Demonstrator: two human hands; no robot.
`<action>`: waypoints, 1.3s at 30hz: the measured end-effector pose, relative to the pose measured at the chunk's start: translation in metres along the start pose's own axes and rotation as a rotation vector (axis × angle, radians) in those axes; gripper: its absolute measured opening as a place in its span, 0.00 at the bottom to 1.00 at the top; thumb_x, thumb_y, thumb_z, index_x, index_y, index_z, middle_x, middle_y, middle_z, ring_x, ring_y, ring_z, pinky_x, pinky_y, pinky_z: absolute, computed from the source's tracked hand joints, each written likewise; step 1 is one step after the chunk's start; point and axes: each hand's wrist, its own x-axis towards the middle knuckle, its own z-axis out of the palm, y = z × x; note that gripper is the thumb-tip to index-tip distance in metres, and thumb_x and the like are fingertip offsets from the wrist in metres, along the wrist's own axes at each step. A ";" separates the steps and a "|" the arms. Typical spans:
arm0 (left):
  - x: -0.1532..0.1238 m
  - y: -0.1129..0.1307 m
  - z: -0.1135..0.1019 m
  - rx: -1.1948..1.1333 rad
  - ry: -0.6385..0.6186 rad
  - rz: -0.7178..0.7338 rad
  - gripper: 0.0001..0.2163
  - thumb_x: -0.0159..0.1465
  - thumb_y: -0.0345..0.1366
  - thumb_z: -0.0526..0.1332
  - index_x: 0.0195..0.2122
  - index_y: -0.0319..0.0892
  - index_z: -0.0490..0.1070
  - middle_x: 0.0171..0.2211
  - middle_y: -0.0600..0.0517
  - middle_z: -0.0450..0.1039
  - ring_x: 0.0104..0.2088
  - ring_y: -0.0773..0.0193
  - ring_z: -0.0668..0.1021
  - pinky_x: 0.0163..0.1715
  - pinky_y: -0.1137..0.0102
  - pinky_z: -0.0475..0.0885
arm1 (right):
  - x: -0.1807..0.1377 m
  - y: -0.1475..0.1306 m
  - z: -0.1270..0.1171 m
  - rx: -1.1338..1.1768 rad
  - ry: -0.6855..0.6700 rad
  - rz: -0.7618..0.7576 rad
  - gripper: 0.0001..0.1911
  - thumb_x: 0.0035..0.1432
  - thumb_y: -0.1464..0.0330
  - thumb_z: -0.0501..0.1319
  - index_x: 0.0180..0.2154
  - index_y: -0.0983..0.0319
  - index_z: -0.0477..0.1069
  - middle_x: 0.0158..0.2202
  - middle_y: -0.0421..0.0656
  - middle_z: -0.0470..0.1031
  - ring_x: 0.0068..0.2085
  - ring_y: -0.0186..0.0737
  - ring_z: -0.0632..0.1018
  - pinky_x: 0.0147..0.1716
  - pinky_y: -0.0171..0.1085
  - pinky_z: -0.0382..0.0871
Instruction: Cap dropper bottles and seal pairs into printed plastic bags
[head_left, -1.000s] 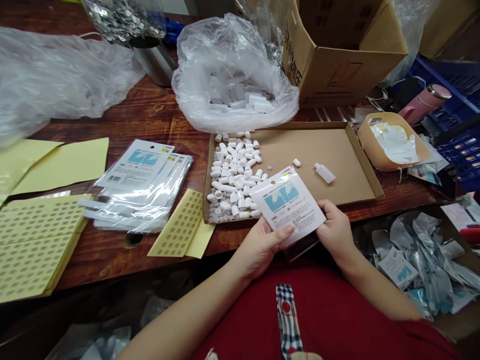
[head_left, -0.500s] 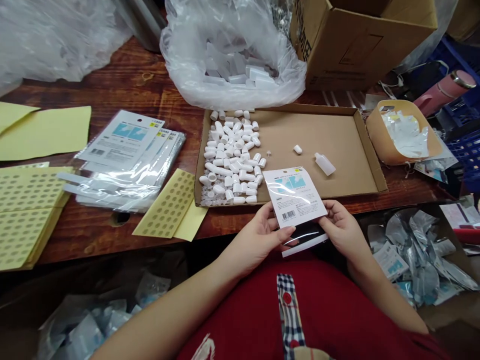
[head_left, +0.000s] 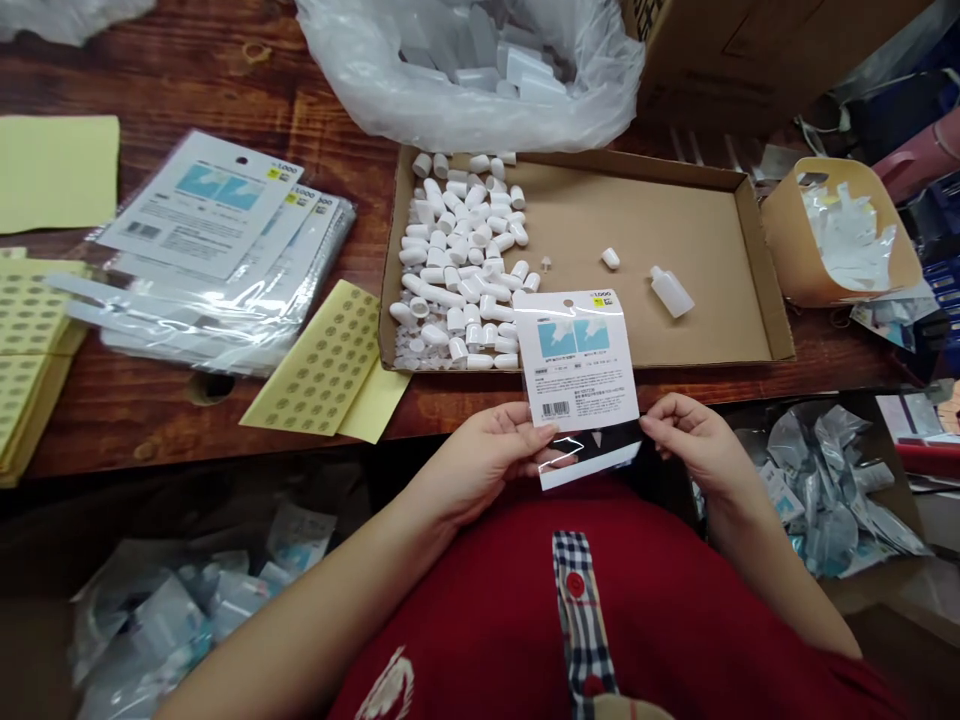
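Observation:
A clear plastic bag with a printed white card in it is held in front of my body, its flap end towards me. My left hand pinches its lower left side, fingers partly behind the clear strip. At the lower right edge, my right hand has thumb and fingertips closed on the bag. Beyond lies a shallow cardboard tray with many white caps heaped at its left. A single cap, a small clear plug and a translucent bottle lie apart on its bottom.
Left of the tray are yellow sticker sheets and a stack of carded bags. A plastic sack of bottles stands behind, beside a cardboard box. An orange bin sits right. Filled packets lie below the table edge.
The view has tilted down and closer to the table. The bag has turned slightly to face me more squarely, and my right hand has shifted outward to its edge.

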 end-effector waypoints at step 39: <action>0.012 0.005 0.004 0.004 -0.103 0.016 0.20 0.50 0.27 0.72 0.44 0.37 0.73 0.31 0.48 0.82 0.27 0.65 0.82 0.26 0.78 0.75 | -0.005 -0.055 0.003 -0.372 -0.624 -0.798 0.04 0.62 0.73 0.56 0.34 0.61 0.68 0.32 0.42 0.71 0.35 0.35 0.72 0.36 0.35 0.68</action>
